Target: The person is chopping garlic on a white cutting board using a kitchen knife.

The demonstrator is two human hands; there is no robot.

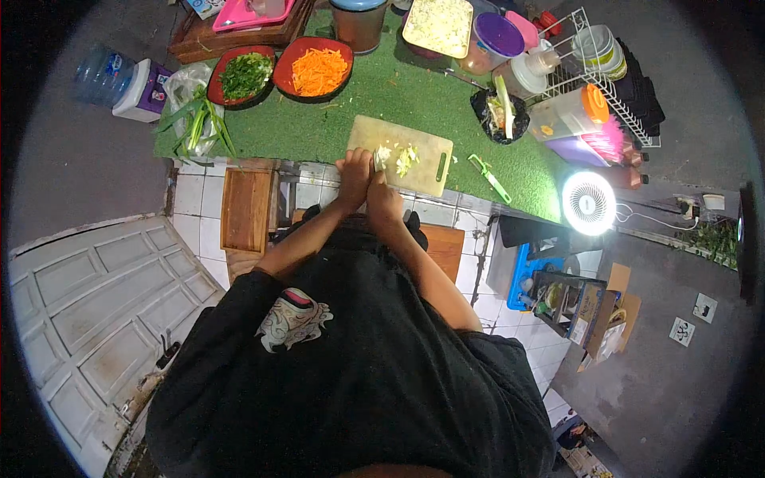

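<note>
A pale cutting board (427, 147) lies at the near edge of a table covered in green turf-like matting. My right hand (383, 202) grips a knife (376, 162), its blade over the board's left part. Close beside the blade, my left hand (355, 174) rests at the board's left edge with bent fingers; whether it holds something is hidden. Finely chopped white pieces (383, 155) lie against the blade. A pile of yellow-green chopped vegetable (407, 160) sits right of them. To the board's right lies a green-handled peeler (491, 179).
Shredded carrot (319, 71) and chopped greens (245, 76) fill two red bowls at the back left. Spring onions (200, 125) hang over the table's edge. A black bag with scraps (501, 116), a lit round fan lamp (588, 203) and a wire rack (603, 83) stand right.
</note>
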